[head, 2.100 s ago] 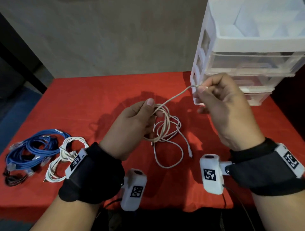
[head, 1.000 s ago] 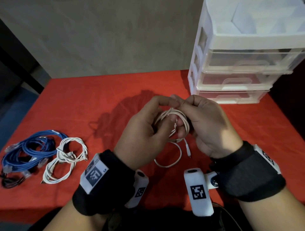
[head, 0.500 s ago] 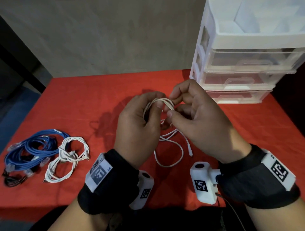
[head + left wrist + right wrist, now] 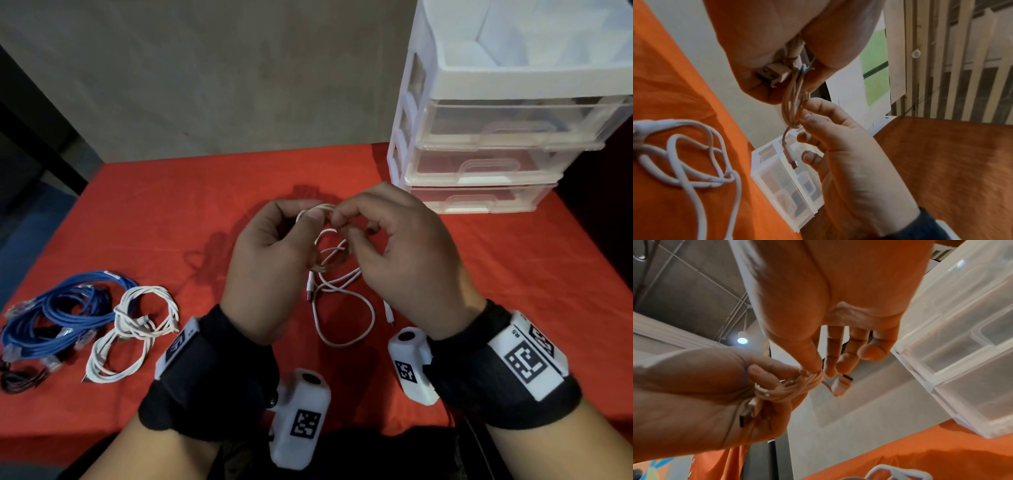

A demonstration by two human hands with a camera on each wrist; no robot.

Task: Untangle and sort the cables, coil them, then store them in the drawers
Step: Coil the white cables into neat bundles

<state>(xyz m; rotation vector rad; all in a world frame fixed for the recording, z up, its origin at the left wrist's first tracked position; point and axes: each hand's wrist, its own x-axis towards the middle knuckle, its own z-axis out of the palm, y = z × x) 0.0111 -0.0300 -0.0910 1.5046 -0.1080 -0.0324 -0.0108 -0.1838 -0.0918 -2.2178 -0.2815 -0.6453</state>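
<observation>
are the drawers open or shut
Shut: all three clear drawers sit flush in the white unit, handles facing out.

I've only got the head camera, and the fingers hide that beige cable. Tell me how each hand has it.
Observer: In the left wrist view, the left hand grips the coiled beige cable, with the large flat USB plug tucked against its palm.
Operator: Now the right hand.
Observer: In the right wrist view, the right hand pinches the gathered strands between thumb and forefinger. The other fingers look clear of it.
Operator: Find the other end.
Observer: The small plug hangs free below the coil, beside the right hand's fingers.
</observation>
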